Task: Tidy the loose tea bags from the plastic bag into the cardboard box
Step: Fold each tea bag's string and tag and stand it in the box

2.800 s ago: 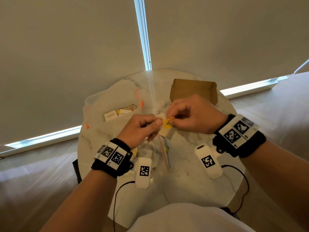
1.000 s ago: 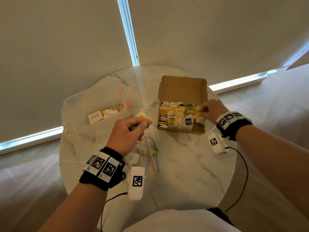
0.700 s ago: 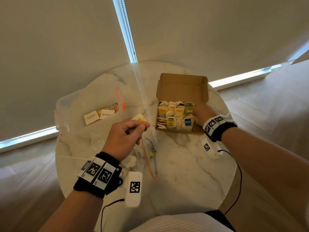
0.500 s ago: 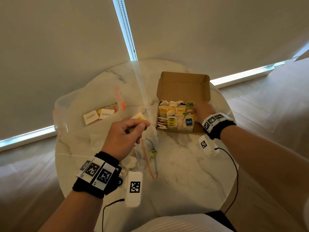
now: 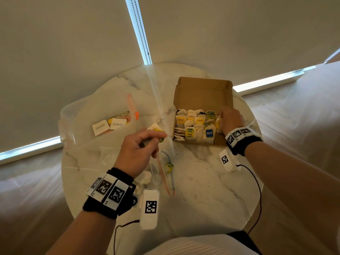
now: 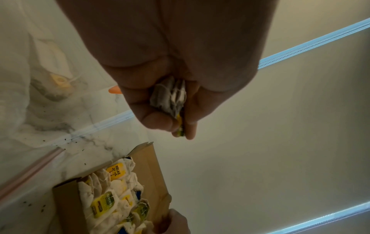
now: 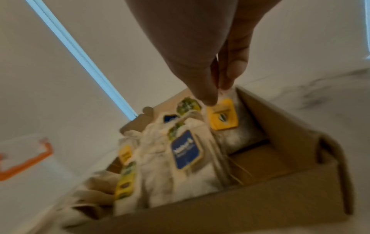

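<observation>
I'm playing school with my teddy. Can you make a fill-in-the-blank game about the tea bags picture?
1. The cardboard box on the table has its lid ____.
2. The left hand holds a tea bag with a ____ tag.
3. The right hand sets a tea bag into the ____ end of the box.
4. The tag reading RELAX is coloured ____.

Missing words: open; yellow; right; yellow
</observation>
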{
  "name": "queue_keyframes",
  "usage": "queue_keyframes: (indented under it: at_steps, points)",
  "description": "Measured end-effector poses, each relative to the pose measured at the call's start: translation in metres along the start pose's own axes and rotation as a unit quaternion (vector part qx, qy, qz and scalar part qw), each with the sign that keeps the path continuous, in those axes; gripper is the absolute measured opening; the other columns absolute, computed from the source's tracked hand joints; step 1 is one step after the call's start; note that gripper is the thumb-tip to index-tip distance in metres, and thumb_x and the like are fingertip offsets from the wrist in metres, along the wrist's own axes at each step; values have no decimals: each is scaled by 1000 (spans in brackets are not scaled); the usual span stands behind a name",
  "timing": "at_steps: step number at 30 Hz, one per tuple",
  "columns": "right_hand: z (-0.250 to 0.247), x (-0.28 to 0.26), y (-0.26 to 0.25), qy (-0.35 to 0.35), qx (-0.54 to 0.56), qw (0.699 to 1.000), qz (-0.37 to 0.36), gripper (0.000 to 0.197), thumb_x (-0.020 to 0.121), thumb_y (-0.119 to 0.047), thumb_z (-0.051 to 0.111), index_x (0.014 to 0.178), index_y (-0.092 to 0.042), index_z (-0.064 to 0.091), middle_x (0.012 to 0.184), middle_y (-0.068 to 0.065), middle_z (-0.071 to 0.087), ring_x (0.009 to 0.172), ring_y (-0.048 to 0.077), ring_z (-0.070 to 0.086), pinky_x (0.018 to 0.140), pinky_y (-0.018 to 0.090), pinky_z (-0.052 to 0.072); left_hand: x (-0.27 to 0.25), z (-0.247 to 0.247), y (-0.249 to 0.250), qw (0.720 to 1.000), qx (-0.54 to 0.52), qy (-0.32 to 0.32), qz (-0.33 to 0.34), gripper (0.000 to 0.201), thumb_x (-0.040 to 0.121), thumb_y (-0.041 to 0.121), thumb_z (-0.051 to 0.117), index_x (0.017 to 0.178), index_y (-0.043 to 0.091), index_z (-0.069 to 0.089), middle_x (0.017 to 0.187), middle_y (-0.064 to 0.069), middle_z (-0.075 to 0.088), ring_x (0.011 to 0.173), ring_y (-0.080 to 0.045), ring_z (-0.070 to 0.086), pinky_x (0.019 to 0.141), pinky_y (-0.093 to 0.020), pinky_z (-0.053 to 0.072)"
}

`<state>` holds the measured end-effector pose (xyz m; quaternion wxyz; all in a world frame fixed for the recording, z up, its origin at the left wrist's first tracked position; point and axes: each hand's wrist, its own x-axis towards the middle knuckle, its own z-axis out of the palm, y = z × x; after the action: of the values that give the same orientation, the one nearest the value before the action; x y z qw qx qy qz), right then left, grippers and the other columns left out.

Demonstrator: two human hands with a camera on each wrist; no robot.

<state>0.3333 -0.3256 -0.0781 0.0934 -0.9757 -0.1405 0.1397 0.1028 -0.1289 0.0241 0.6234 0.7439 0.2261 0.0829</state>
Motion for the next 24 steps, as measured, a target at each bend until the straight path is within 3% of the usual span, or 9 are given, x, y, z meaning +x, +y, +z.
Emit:
queue_keyframes:
  at_steps: [4,6,9,11,13,15,19,22,24]
  points:
    - [-20,-30,-29,19,126,982,-139,10,91,-17,64,99,-12,68,85,-1,63,83,19,64,73,27,48,-6,-1,3,999,-52,7,11,38,96,-6,53,113,21,72,62,-4,59,62,-23,57,62,-32,52]
    - [-40,-56,-57,15,216,952,-216,10,91,-22,66,93,-15,73,76,-12,62,70,1,59,67,16,45,-12,-1,7,998,-66,9,19,45,96,-5,53,119,29,68,64,-2,60,64,-24,59,64,-34,55]
    - [-69,-99,-97,-1,321,899,-299,12,91,-24,68,88,-15,76,72,-16,65,64,-2,60,60,7,41,-20,-1,14,995,-100,19,19,59,95,-7,53,127,42,61,82,-9,62,67,-25,60,67,-34,57]
    - [-77,-118,-113,-37,361,876,-318,13,87,-24,72,89,-12,77,76,-9,71,67,3,64,61,13,48,-25,0,16,992,-127,26,13,63,96,-7,52,135,41,50,95,-14,60,67,-26,60,67,-32,56]
    - [-76,-129,-120,-55,372,873,-310,15,83,-24,76,91,-11,77,78,-3,73,68,8,66,63,23,54,-31,-2,16,985,-172,29,-8,59,97,-6,51,144,30,41,96,-17,61,67,-25,61,67,-32,56]
    - [-73,-135,-123,-41,385,873,-296,13,81,-20,79,89,-10,77,77,-2,73,68,9,67,65,26,55,-37,-5,16,973,-228,22,-33,58,95,-5,50,146,22,38,98,-17,63,71,-26,61,68,-34,56]
    - [-75,-144,-125,-23,413,868,-275,11,80,-15,79,88,-8,77,78,2,73,69,11,68,66,25,56,-46,-11,19,967,-250,3,-48,46,96,-8,45,136,15,49,99,-12,66,79,-27,65,74,-37,56]
    - [-79,-150,-124,-36,427,864,-265,9,82,-13,78,90,-10,77,77,5,74,68,20,69,64,39,59,-49,-13,19,981,-188,-2,-37,29,100,0,47,118,19,60,100,-11,67,79,-23,66,74,-36,57]
    - [-82,-154,-124,-42,430,861,-267,9,83,-13,77,91,-11,77,78,5,74,69,25,69,64,45,59,-51,-14,17,986,-165,1,-37,25,101,2,47,118,15,60,106,-16,67,78,-22,67,72,-34,57]
